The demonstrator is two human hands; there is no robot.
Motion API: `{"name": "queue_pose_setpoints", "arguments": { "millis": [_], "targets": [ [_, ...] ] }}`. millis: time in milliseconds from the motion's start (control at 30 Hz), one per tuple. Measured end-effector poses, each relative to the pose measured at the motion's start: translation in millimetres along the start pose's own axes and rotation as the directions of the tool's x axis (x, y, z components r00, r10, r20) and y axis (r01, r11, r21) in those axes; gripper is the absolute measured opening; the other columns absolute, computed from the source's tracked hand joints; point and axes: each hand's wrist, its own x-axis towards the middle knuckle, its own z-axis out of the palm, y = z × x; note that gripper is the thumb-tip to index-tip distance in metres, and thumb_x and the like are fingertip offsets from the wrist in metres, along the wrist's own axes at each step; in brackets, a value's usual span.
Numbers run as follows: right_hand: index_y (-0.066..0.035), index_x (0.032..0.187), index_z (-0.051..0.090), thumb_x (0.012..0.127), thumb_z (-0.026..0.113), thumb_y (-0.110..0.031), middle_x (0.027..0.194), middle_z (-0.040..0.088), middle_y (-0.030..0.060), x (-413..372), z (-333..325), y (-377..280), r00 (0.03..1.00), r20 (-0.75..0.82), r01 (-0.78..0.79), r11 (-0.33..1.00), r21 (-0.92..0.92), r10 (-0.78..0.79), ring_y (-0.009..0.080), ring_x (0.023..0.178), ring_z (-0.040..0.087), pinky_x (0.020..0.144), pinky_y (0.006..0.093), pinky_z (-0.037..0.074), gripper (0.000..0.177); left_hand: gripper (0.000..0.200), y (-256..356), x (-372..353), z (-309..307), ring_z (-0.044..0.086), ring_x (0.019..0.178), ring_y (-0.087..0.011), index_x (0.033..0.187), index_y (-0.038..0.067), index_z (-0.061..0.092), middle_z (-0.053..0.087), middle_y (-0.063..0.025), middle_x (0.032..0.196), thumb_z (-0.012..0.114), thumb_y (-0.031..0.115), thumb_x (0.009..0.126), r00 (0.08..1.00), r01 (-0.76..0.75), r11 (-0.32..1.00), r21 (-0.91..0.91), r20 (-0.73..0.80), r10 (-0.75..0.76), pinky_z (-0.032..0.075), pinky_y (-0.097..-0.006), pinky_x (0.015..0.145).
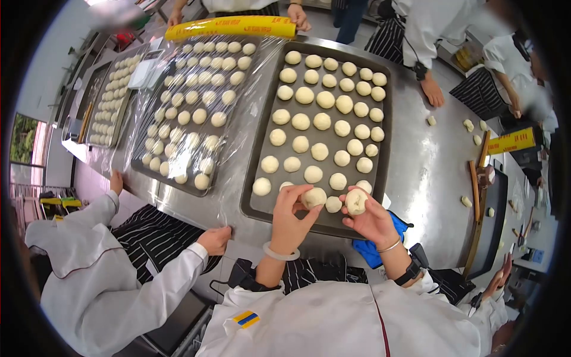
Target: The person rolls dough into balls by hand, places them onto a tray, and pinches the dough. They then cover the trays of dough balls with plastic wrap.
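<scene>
Low over the near edge of a dark tray filled with rows of dough balls, my left hand has its thumb and fingers around a smooth round dough ball. Close by on the right, my right hand holds another dough ball with a creased, folded surface facing up. Between the two hands a smaller dough ball lies on the tray. A blue cloth shows under my right wrist.
Left of the tray, co-workers' hands hold clear film over a second tray; a yellow film roll lies at the top. Another person's hand rests on the steel table. Rolling pins and dough pieces are at the right.
</scene>
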Motion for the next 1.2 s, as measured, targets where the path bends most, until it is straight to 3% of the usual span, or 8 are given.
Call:
{"name": "queue_pose_setpoints", "arguments": {
  "millis": [67,200,267,467,600,733,933,1200],
  "targets": [
    [-0.009,0.131,0.043,0.093,0.055,-0.034,0.129,0.05,0.0159,-6,0,-1,0.997,0.051,0.048,0.993,0.104,-0.053,0.0242,0.107,0.056,0.085,0.0356,0.047,0.047,0.037,-9,5,9,0.056,0.105,-0.0178,0.12,0.0,0.053,0.053,-0.01,0.114,0.063,0.0,0.084,0.968,0.244,0.785,-0.57,0.197,-0.158,0.047,-0.0283,0.09],
    [-0.006,0.128,0.045,0.096,0.05,-0.036,0.133,0.046,0.0173,-12,-18,-10,0.995,0.059,0.069,0.992,0.104,-0.076,0.0294,0.112,0.053,0.093,0.0409,0.048,0.044,0.04,-4,14,18,0.053,0.118,-0.0299,0.126,0.0,0.041,0.052,-0.0151,0.123,0.058,0.005,0.09,0.93,0.368,0.313,-0.875,0.343,-0.134,0.046,-0.0374,0.098],
    [-0.004,0.128,0.044,0.096,0.051,-0.028,0.133,0.045,0.0183,-14,-7,-19,0.993,0.049,0.098,0.986,0.138,-0.106,0.0314,0.115,0.052,0.095,0.0418,0.047,0.04,0.042,-4,18,18,0.051,0.121,-0.0345,0.126,0.001,0.039,0.052,-0.0161,0.125,0.06,0.006,0.089,0.921,0.389,0.303,-0.87,0.366,-0.13,0.045,-0.0411,0.101],
    [-0.003,0.131,0.041,0.09,0.056,-0.008,0.129,0.048,0.0186,-19,8,-37,0.981,-0.049,0.187,0.982,0.005,-0.186,0.0333,0.118,0.051,0.098,0.0406,0.046,0.044,0.048,-11,50,14,0.058,0.109,-0.0262,0.131,0.004,0.038,0.053,-0.0121,0.118,0.055,-0.004,0.087,0.925,0.348,0.781,-0.518,0.327,-0.195,0.047,-0.0387,0.097],
    [-0.004,0.13,0.042,0.088,0.057,-0.007,0.128,0.049,0.0186,-22,-6,-38,0.98,-0.022,0.201,0.978,0.048,-0.2,0.0332,0.117,0.051,0.098,0.0414,0.046,0.045,0.043,-42,104,38,0.058,0.1,-0.0178,0.125,0.001,0.046,0.057,-0.0091,0.111,0.059,-0.003,0.085,0.889,0.444,0.662,-0.604,0.387,-0.244,0.049,-0.0303,0.088],
    [-0.004,0.129,0.043,0.087,0.058,-0.008,0.126,0.05,0.0184,-33,-16,-35,0.967,-0.068,0.251,0.967,0.047,-0.247,0.0327,0.114,0.053,0.096,0.0411,0.046,0.044,0.04,-68,147,75,0.059,0.101,-0.0188,0.12,0.004,0.053,0.06,-0.0083,0.106,0.067,0.004,0.082,0.972,0.04,0.992,-0.116,0.234,-0.012,0.046,-0.0306,0.089],
    [-0.005,0.128,0.044,0.086,0.059,-0.008,0.124,0.052,0.016,-67,-33,-36,0.94,-0.213,0.286,0.956,0.059,-0.268,0.0302,0.113,0.054,0.094,0.0407,0.047,0.044,0.043,-104,169,108,0.054,0.102,-0.029,0.111,0.007,0.061,0.063,-0.0106,0.106,0.076,0.008,0.07,0.934,-0.347,0.815,0.465,0.252,0.254,0.042,-0.0376,0.092],
    [-0.006,0.128,0.043,0.087,0.058,-0.007,0.123,0.053,0.0153,-75,-41,-40,0.916,-0.284,0.318,0.944,0.087,-0.283,0.0279,0.111,0.055,0.089,0.0383,0.048,0.044,0.044,-120,178,115,0.051,0.101,-0.0353,0.109,0.005,0.055,0.055,-0.0136,0.107,0.074,0.004,0.069,0.928,-0.335,0.878,0.342,0.282,0.244,0.042,-0.0411,0.089]
  ]
}}
